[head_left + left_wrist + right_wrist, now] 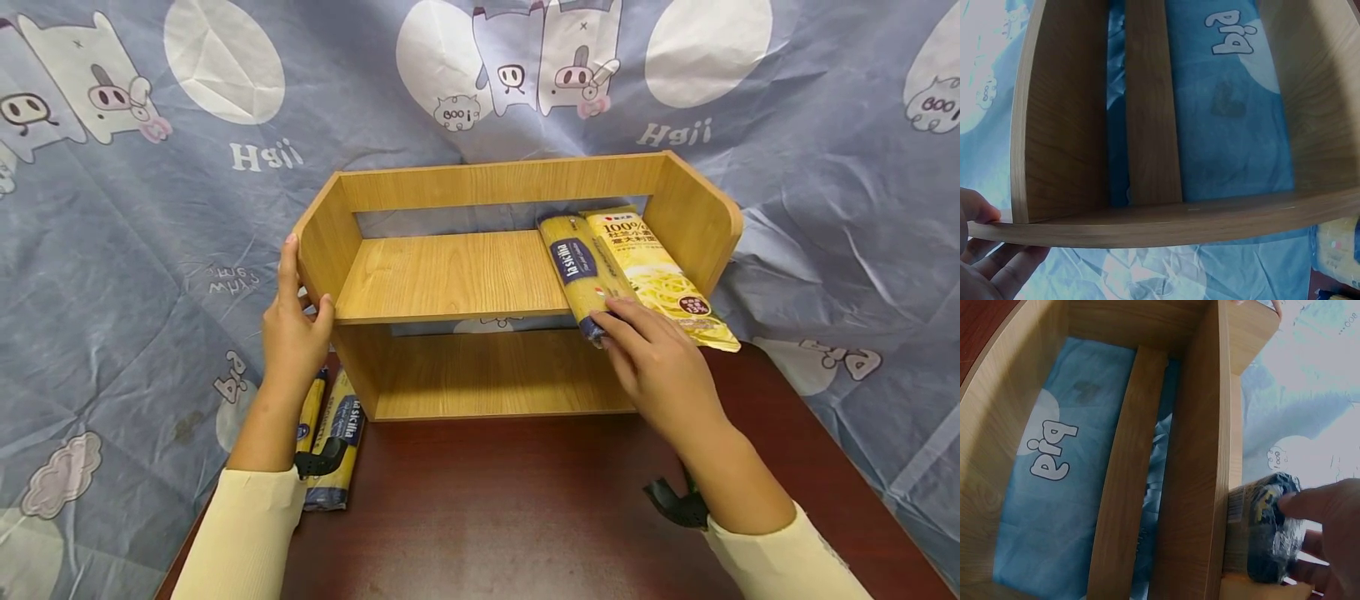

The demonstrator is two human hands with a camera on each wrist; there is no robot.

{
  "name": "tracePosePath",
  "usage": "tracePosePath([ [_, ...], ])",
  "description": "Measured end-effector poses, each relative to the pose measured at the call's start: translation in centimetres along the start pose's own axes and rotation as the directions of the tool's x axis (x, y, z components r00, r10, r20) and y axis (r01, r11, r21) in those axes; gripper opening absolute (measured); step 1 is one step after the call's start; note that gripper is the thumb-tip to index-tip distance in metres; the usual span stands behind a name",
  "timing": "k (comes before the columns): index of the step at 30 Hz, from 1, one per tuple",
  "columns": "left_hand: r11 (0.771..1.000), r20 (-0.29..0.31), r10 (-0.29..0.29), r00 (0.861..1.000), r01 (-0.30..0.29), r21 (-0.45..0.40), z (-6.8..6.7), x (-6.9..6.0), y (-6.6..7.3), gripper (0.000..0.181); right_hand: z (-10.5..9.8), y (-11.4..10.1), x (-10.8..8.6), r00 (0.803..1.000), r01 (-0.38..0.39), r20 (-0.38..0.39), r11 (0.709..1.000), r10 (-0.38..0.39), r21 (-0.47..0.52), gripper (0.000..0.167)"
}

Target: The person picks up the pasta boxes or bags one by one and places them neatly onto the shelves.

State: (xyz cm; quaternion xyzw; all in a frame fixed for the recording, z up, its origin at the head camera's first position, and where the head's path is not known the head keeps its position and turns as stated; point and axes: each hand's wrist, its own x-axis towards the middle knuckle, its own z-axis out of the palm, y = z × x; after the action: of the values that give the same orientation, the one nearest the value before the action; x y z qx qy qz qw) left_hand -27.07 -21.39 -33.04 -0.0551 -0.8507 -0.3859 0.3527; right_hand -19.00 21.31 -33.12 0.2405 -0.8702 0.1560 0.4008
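Right hand (660, 367) pinches near end of "la sicilia" pack (577, 265), upper level of rack (450, 279), beside "100%" pack (651, 271). Left hand (296, 321) grips rack side. Cloth (360, 108) reads "BOO!".

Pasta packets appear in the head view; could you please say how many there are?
4: one la Sicilia packet and one packet marked 100% on the upper shelf; another la Sicilia packet and a partly hidden packet on the table at left. More may be hidden.
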Motion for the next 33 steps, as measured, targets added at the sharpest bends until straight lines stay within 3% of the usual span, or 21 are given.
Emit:
tracePosePath([
  [5,1.000,-0.010,0.014,1.000,-0.014,0.004,0.2,-0.1,0.0,0.086,-0.7,-0.1,-0.7,0.999,-0.014,-0.042,0.999,0.016,0.039,0.042],
  [12,0.999,-0.036,0.024,0.999,-0.023,0.025,0.5,-0.1,-0.1,0.088,-1.4,0.5,-1.9,0.983,-0.035,-0.176,0.992,0.056,0.120,0.034],
  [19,0.999,-0.030,-0.030,0.999,0.030,0.013,0.6,-0.3,-0.2,0.094,-2.2,1.6,-2.5,0.962,-0.029,-0.264,0.988,0.069,0.153,0.027],
  [24,0.998,0.003,-0.056,0.998,0.056,0.021,0.6,-0.5,-0.3,0.093,-2.8,1.6,-2.9,0.922,-0.061,-0.367,0.982,0.123,0.177,0.025],
  [28,0.996,0.024,-0.088,0.996,0.087,0.018,0.7,-0.7,-0.5,0.081,-3.6,1.2,-2.9,0.894,-0.117,-0.403,0.970,0.196,0.212,0.025],
  [33,0.993,0.046,-0.120,0.992,0.120,0.017,0.7,-0.6,-0.8,0.058,-5.0,1.0,-3.1,0.822,-0.233,-0.446,0.924,0.354,0.305,0.026],
])
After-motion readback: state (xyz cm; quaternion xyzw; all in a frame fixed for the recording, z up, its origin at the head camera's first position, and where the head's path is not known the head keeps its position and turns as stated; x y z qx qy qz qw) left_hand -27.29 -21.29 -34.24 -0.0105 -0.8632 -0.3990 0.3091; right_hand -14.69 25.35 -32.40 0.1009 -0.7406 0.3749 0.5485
